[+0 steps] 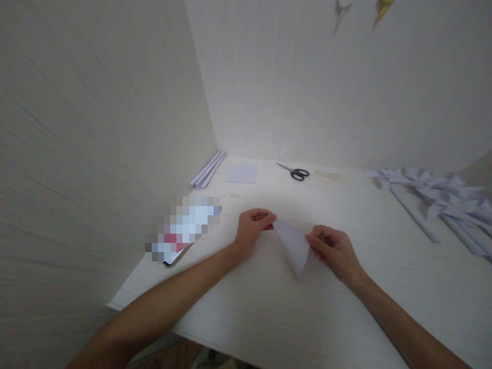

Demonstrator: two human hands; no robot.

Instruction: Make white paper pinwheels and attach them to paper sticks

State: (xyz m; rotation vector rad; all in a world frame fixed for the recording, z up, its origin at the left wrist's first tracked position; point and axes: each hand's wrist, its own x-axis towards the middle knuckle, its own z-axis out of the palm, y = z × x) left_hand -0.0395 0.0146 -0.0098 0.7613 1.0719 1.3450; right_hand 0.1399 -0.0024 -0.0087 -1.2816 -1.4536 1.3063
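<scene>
A pale lilac sheet of paper hangs between my hands above the table, its shape a triangle with one corner pointing down toward me. My left hand pinches its upper left corner between thumb and fingers. At the paper's right corner, my right hand grips with thumb and forefinger. The lower tip looks slightly blurred. Whether the sheet is folded double I cannot tell.
Behind my hands lie a square of paper and black-handled scissors. Rolled paper sticks rest at the back left, a phone nearer. Folded paper pinwheel-like pieces on sticks are heaped right. Walls rise behind and left.
</scene>
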